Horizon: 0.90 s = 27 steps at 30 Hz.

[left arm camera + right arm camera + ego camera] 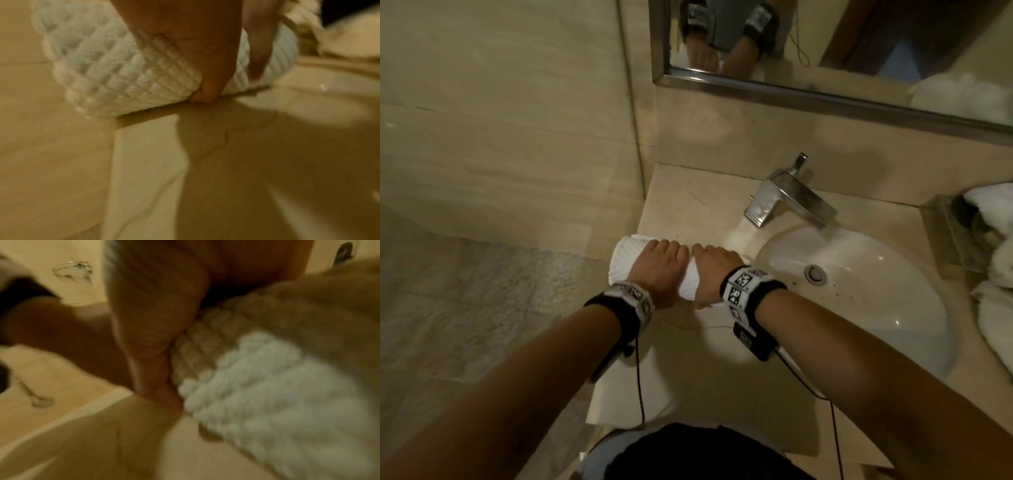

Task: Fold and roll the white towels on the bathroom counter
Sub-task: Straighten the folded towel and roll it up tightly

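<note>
Rolled white waffle-weave towel (633,260) lies at centre frame on the beige marble counter (681,192), hard against the counter's left edge, with the white oval sink basin (859,274) just right of it. Left hand (661,270) and right hand (717,270) sit side by side, fingers curled over the roll, thumbs tucked at its near underside. Bare counter lies below the roll; chrome faucet (787,195) above, loose white towels (993,246) at right edge.

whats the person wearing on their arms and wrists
Bare forearms, no sleeves. Each wrist has a black band with white blocks printed in black square code markings: left wristband, right wristband. A small black box hangs under the right one. Thin dark cables trail back from both.
</note>
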Each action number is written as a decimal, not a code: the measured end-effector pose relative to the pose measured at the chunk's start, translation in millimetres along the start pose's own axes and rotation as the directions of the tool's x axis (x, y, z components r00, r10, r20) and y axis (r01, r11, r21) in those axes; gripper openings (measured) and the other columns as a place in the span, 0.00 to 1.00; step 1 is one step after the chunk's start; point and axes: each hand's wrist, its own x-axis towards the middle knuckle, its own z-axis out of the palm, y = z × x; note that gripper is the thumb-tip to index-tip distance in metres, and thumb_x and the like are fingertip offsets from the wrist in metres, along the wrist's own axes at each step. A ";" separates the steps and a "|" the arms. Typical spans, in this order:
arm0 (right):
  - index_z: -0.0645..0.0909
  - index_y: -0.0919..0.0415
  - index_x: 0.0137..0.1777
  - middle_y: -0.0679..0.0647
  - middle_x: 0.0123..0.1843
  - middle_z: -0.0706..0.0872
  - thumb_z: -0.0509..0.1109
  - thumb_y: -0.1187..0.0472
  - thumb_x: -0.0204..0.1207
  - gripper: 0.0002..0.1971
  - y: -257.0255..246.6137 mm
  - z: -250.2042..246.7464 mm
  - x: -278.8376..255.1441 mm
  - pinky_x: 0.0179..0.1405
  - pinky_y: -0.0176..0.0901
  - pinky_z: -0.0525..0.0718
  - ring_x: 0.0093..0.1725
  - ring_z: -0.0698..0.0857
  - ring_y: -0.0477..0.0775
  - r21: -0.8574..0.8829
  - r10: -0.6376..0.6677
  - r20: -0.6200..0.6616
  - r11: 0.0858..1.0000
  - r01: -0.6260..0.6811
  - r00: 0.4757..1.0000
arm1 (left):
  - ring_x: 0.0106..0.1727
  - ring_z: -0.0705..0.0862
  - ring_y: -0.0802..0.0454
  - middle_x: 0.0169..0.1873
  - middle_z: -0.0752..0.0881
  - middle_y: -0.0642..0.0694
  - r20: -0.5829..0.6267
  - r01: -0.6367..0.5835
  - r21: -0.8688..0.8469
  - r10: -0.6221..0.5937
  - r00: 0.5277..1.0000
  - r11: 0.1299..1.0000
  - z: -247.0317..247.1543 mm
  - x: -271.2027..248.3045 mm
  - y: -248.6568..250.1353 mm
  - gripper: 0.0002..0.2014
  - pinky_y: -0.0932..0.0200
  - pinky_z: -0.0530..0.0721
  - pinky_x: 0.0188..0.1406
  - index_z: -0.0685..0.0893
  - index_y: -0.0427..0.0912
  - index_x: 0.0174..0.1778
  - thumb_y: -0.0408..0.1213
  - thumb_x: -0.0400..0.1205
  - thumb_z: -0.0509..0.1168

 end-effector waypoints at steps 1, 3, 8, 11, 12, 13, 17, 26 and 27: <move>0.64 0.58 0.72 0.56 0.64 0.77 0.81 0.51 0.59 0.43 -0.3 6.3 -5.4 0.60 0.52 0.76 0.62 0.79 0.60 -0.036 -0.008 -0.083 0.999 0.005 0.997 | 0.51 0.80 0.44 0.51 0.81 0.43 0.078 0.029 -0.018 -0.027 0.997 0.999 -9.0 7.4 0.2 0.28 0.52 0.75 0.53 0.74 0.41 0.58 0.50 0.67 0.73; 0.62 0.60 0.74 0.58 0.66 0.75 0.76 0.58 0.64 0.39 0.2 15.7 -14.4 0.64 0.53 0.73 0.63 0.76 0.60 -0.150 -0.037 -0.206 0.989 0.005 0.978 | 0.56 0.82 0.44 0.55 0.82 0.44 0.270 0.101 -0.079 -0.076 0.960 0.992 -22.7 23.9 -4.9 0.37 0.53 0.77 0.55 0.73 0.43 0.63 0.54 0.63 0.78; 0.63 0.60 0.73 0.56 0.62 0.80 0.79 0.51 0.60 0.43 9.9 1.9 -8.6 0.53 0.49 0.78 0.58 0.81 0.58 -0.081 -0.071 -0.032 0.994 0.069 0.997 | 0.57 0.84 0.46 0.55 0.84 0.47 0.483 0.157 -0.102 -0.089 0.871 0.982 -26.5 29.1 -2.4 0.39 0.53 0.85 0.55 0.78 0.47 0.65 0.55 0.60 0.80; 0.68 0.56 0.69 0.53 0.56 0.83 0.84 0.49 0.52 0.45 13.6 -9.4 -1.7 0.43 0.45 0.81 0.50 0.83 0.56 0.012 -0.042 0.098 0.999 0.041 0.994 | 0.58 0.81 0.46 0.59 0.80 0.46 0.276 0.035 -0.114 -0.002 0.961 0.993 -20.2 8.4 0.1 0.42 0.52 0.80 0.58 0.70 0.46 0.69 0.55 0.60 0.77; 0.69 0.55 0.67 0.53 0.55 0.83 0.84 0.49 0.49 0.44 14.0 -11.9 -0.8 0.44 0.46 0.83 0.48 0.83 0.55 0.024 -0.029 0.109 0.999 0.026 0.994 | 0.58 0.79 0.46 0.60 0.78 0.46 0.169 -0.030 -0.090 0.045 0.985 0.996 -16.2 1.4 1.6 0.44 0.51 0.78 0.58 0.67 0.44 0.71 0.56 0.61 0.75; 0.70 0.55 0.65 0.53 0.54 0.83 0.84 0.49 0.48 0.43 13.6 -13.4 0.6 0.44 0.47 0.84 0.46 0.83 0.55 0.025 -0.023 0.113 0.999 0.020 0.993 | 0.59 0.77 0.45 0.61 0.77 0.45 0.100 -0.075 -0.050 0.079 0.992 0.996 -12.1 -5.6 2.0 0.45 0.50 0.76 0.59 0.65 0.42 0.73 0.56 0.61 0.72; 0.68 0.56 0.63 0.52 0.51 0.81 0.84 0.48 0.49 0.42 13.9 -9.7 0.6 0.44 0.48 0.84 0.46 0.82 0.55 0.010 -0.016 0.103 1.000 0.015 0.995 | 0.60 0.75 0.43 0.63 0.74 0.43 0.060 -0.132 0.046 0.129 0.990 0.990 1.0 -9.1 -2.6 0.49 0.47 0.75 0.61 0.59 0.39 0.77 0.58 0.63 0.67; 0.67 0.56 0.65 0.53 0.58 0.79 0.84 0.49 0.52 0.43 11.1 -5.4 -5.7 0.52 0.50 0.79 0.55 0.81 0.57 -0.020 -0.007 0.036 1.000 0.007 0.999 | 0.58 0.76 0.45 0.60 0.75 0.45 0.144 -0.062 0.017 0.059 0.988 0.998 -8.1 3.9 4.3 0.45 0.50 0.75 0.58 0.64 0.42 0.70 0.55 0.62 0.77; 0.66 0.56 0.66 0.53 0.60 0.77 0.83 0.49 0.53 0.43 9.2 -0.7 -7.2 0.57 0.52 0.78 0.59 0.79 0.58 -0.058 -0.017 -0.014 0.998 0.017 1.000 | 0.59 0.76 0.46 0.60 0.75 0.45 0.173 -0.044 0.020 0.040 0.984 0.999 -10.4 7.1 5.7 0.46 0.51 0.76 0.60 0.65 0.42 0.70 0.55 0.60 0.78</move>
